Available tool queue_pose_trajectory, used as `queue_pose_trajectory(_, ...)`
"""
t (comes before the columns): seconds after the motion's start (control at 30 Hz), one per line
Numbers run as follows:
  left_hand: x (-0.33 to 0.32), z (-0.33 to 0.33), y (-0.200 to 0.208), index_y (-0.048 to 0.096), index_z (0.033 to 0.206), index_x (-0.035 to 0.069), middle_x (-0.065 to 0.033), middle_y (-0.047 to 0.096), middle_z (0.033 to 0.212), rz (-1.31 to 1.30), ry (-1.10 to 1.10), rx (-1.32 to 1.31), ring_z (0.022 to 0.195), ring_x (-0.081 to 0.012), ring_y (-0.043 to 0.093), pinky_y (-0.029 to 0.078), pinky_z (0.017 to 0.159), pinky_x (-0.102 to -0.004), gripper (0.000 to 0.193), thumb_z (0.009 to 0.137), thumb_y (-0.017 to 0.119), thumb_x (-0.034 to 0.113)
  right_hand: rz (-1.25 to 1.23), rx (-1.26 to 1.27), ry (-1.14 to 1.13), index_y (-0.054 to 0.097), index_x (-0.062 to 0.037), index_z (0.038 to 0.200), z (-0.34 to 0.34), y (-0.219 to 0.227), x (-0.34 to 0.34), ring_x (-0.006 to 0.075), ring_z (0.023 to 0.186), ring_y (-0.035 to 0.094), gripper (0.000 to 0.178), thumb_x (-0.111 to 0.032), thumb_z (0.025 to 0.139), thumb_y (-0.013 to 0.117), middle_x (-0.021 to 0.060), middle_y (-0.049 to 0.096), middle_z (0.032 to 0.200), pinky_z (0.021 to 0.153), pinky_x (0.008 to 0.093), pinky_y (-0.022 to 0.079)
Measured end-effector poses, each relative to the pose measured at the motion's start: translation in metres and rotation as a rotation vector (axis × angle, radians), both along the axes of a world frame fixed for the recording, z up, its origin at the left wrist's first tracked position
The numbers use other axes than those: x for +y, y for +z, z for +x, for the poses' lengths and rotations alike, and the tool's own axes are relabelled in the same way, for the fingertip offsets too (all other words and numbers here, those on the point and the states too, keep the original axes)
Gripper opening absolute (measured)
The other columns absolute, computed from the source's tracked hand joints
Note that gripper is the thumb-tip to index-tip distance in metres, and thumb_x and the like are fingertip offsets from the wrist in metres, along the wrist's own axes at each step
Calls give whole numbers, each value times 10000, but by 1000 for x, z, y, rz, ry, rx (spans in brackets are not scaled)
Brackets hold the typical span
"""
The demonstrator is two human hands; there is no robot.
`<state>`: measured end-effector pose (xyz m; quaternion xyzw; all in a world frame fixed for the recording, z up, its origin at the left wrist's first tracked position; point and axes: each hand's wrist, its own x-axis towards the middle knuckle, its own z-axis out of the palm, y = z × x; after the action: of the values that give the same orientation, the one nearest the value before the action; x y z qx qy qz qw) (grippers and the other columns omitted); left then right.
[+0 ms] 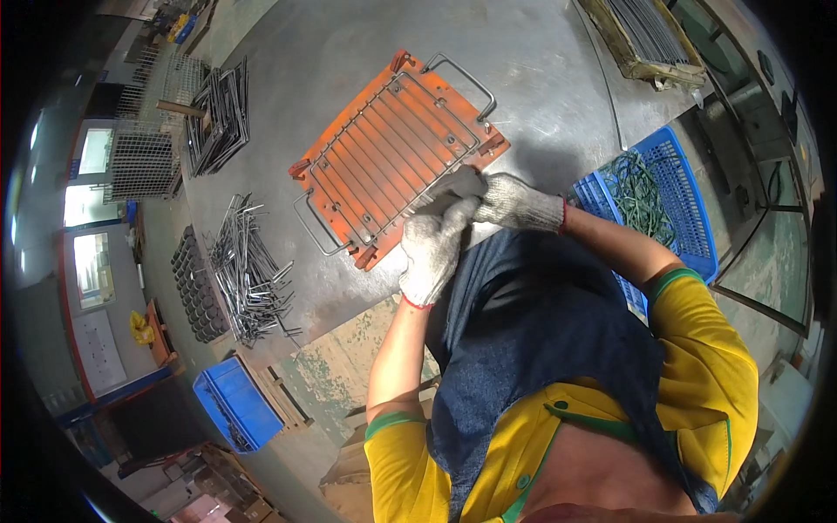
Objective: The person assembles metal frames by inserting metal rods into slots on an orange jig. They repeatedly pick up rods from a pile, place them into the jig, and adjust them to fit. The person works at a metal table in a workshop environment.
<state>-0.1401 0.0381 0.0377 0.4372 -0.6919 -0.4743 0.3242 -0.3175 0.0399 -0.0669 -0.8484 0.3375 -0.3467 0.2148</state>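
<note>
- On a grey metal worktop, a wire rack lies in an orange fixture, just ahead of a worker in a blue apron and yellow top.
- Thin rods run side by side within the rack's frame; one looped handle juts from its far right end, another from the left.
- White-gloved, the left hand and right hand meet at the fixture's near edge, fingers curled inward. A dark grey patch between them may be a held piece or soiled glove; what either grip has hold of, if anything, cannot be told.
- The step in hand looks to be loading or settling rods in the fixture, the rack apparently laid out but perhaps not fixed together.
- The next move, by this reading, calls for a light, exact touch, each rod end kept square to the frame and its neighbours left undisturbed.
- At left, a pile of bent metal rods lies near a stack of dark wire frames; at right, a blue basket holds tangled green strands.
</note>
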Motion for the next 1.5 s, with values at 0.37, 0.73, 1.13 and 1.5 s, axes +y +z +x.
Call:
queue_pose_trajectory(0.37, -88, -19, 5, 506, 1075, 14, -108, 613, 892, 939, 58, 816, 812, -248, 642, 586, 729, -381, 208, 1016, 434, 200, 1358, -822, 70, 577, -23, 1174, 13, 73, -18, 226, 892, 694, 300, -236, 964, 571, 106, 669, 1016, 700, 361, 612)
queue_pose_trajectory(0.73, -154, -5, -13, 624, 1013, -46, -172, 672, 912, 702, 193, 96, 824, -245, 680, 546, 672, -348, 348, 963, 561, 293, 1555, -1182, 115, 514, -5, 1304, 18, 24, -74, 257, 1086, 629, 433, -295, 983, 517, 160, 608, 1208, 889, 364, 548)
queue_pose_trajectory(1.13, -137, -19, 6, 610, 1212, 57, -163, 649, 1174, -501, 180, -965, 991, -342, 654, 517, 871, -424, 442, 888, 650, 356, 1425, -1094, 254, 519, 75, 1270, 9, 2, -73, 377, 1090, 616, 690, -491, 876, 502, 256, 595, 1202, 913, 467, 526)
queue_pose_trajectory(1.5, -139, -22, -39, 564, 1200, 42, -162, 522, 1290, -863, -29, -786, 1283, -366, 416, 302, 1075, -533, 371, 929, 522, 292, 825, 416, 51, 603, -14, 1186, -21, 102, -43, 238, 923, 671, 456, -362, 890, 600, 173, 669, 1067, 808, 389, 544)
